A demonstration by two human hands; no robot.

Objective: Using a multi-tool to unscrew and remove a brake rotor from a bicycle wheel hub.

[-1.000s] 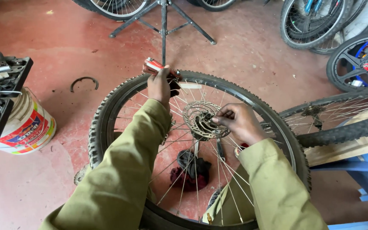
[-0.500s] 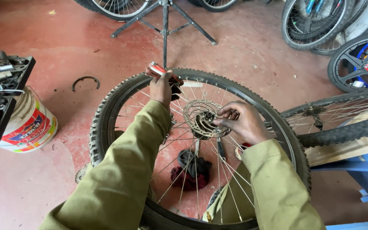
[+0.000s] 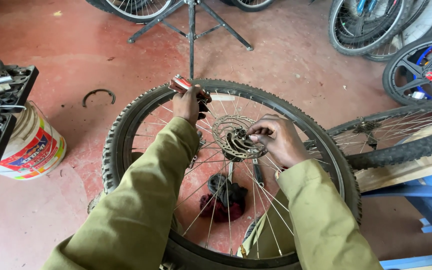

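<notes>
Red-painted concrete floor fills my view, with spare wheels ringing its far edge and a repair stand straddling the top. Nearest me lies the knobby-tyred bicycle wheel, another wheel resting beside it over a blue bench. A paint bucket sits left, under a tool tray. My left hand grips a red-handled tool at the rim; my right hand pinches the brake disc at the hub. Spokes screen a dark rag below.
</notes>
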